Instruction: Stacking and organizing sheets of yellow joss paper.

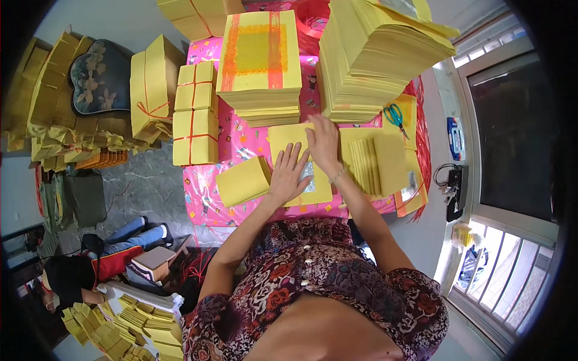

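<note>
A yellow paper sheet point(322, 194) with a silver foil patch lies in front of me on the pink patterned tablecloth point(201, 195). My left hand point(290, 175) rests flat on it with fingers spread, partly covering the foil. Farther up the same sheet, my right hand point(324, 143) reaches to its far edge, fingers stretched out and slightly bent. Neither hand grips anything that I can see. To the left of my left hand sits a folded yellow paper bundle point(242, 182). Several overlapping folded yellow papers point(363, 165) lie right of my right wrist.
Tall yellow paper stacks point(262, 102) point(355, 78) stand at the back. Red-tied bundles point(195, 137) line the left side. Teal-handled scissors point(394, 114) lie at right near red string point(423, 150). A barred window point(500, 271) is beyond; another person point(120, 253) is at lower left.
</note>
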Tool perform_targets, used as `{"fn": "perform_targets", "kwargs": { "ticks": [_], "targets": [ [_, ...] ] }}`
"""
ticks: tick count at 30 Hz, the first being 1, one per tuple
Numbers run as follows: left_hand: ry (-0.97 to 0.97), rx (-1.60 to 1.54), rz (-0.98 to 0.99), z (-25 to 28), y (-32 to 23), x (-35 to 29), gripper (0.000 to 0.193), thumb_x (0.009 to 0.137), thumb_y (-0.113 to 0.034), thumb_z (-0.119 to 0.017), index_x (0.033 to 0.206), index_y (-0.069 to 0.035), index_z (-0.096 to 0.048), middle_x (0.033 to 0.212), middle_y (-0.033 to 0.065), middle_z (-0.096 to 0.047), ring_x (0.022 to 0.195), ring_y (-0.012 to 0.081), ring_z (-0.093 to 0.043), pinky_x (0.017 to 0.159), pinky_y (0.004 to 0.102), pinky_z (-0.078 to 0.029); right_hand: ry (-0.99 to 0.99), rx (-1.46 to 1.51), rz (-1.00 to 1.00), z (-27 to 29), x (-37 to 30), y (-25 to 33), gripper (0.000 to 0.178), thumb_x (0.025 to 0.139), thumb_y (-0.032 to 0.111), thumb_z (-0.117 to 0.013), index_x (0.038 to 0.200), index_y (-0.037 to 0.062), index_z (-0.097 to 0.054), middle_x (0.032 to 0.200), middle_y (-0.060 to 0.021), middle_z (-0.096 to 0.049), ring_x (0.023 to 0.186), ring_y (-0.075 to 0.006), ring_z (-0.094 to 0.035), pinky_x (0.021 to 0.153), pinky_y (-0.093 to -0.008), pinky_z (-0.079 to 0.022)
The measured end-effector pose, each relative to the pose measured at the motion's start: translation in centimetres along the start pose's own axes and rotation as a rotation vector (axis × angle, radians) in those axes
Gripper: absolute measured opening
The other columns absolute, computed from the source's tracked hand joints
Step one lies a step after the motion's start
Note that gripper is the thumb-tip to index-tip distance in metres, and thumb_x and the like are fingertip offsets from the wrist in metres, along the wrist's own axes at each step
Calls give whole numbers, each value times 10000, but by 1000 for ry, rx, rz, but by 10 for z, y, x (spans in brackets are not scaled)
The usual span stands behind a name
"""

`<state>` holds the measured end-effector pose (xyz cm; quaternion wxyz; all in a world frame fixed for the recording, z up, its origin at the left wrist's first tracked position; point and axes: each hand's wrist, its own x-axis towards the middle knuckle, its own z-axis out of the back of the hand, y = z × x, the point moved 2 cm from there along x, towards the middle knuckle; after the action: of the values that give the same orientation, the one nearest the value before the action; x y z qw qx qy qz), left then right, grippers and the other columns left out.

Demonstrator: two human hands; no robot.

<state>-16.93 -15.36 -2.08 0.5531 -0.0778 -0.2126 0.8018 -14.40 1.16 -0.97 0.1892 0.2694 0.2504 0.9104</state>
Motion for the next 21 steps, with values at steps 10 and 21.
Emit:
{"fn": "perform_targets", "kwargs": {
  "ticks": [10, 21],
  "targets": [
    [8, 12, 6, 0, -1, 2, 810, 890, -410, -624, 1550, -88, -284, 1584, 228, -251, 1466, 432, -214, 1184, 557, -202, -3, 184, -381, 20, -87, -1, 436, 964, 157, -558, 1341, -47, -478, 1306, -252, -496, 1202, -424, -507, 1017, -462, -428],
    [20, 14, 6, -1, 1, 1, 802, 892, -409, -616, 1549, -90, -284, 1583, 239, -241, 1464, 441, -206, 1184, 562, -193, 5, -30, -103, 23, -31, 5, 417, 918, 131, -597, 1308, 0, -532, 1286, -196, -536, 1227, -384, -492, 1061, -478, -375]
  ]
}}
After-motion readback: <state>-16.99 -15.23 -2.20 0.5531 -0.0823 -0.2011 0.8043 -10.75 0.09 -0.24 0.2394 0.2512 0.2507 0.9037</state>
